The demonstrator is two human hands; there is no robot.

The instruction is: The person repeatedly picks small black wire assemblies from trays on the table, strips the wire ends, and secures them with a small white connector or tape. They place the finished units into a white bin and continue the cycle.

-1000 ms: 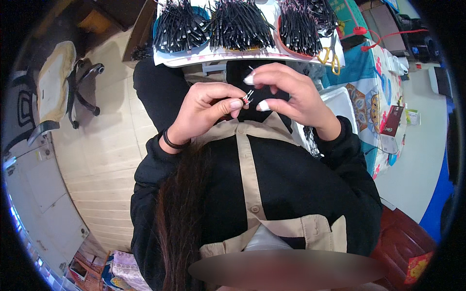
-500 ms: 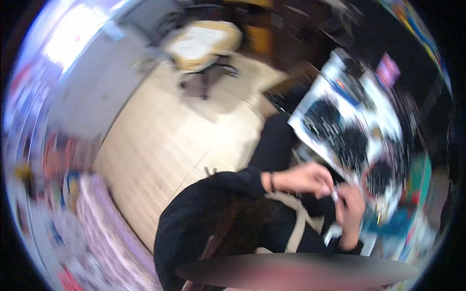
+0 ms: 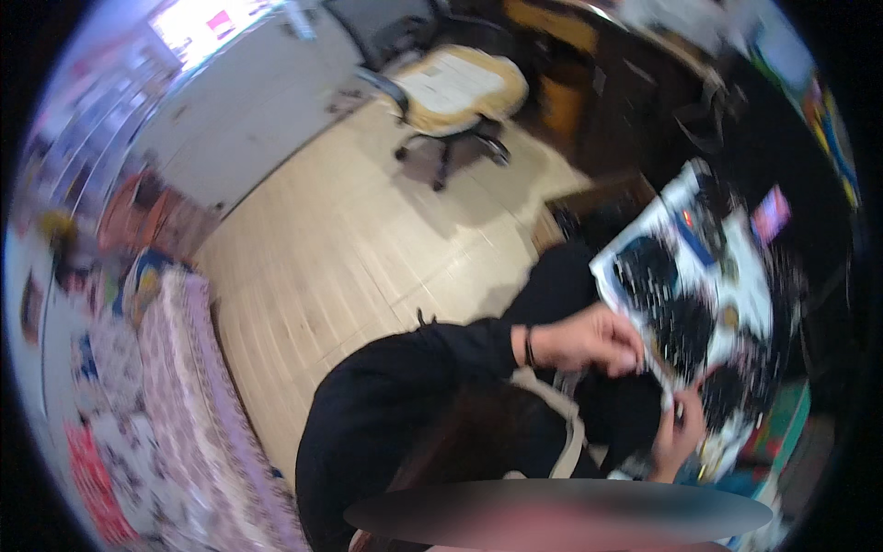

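My left hand (image 3: 590, 340), with a dark band at the wrist, is closed over my lap, thumb and fingertips pressed together; what they pinch is too small to make out. Lower and to the right, my right hand (image 3: 679, 434) pinches a thin pale strip (image 3: 670, 385), which slants up toward the left fingertips. Blur hides whether it reaches them. Just beyond my hands is a white-topped work surface (image 3: 602, 267). Dark heaps flecked with white (image 3: 681, 327) lie on it, their kind unclear.
A dark blue box-like item (image 3: 696, 241) and a lit pink-purple phone-like screen (image 3: 771, 216) are on the work surface side. An open carton (image 3: 552, 230) stands beside it. Farther off is a wheeled chair (image 3: 460, 87); a purple-edged patterned cloth (image 3: 198, 368) covers something at left.
My hands have moved apart, the right one lower, and a pale strip now shows between them. The view has shifted, so the room appears farther right and lower.
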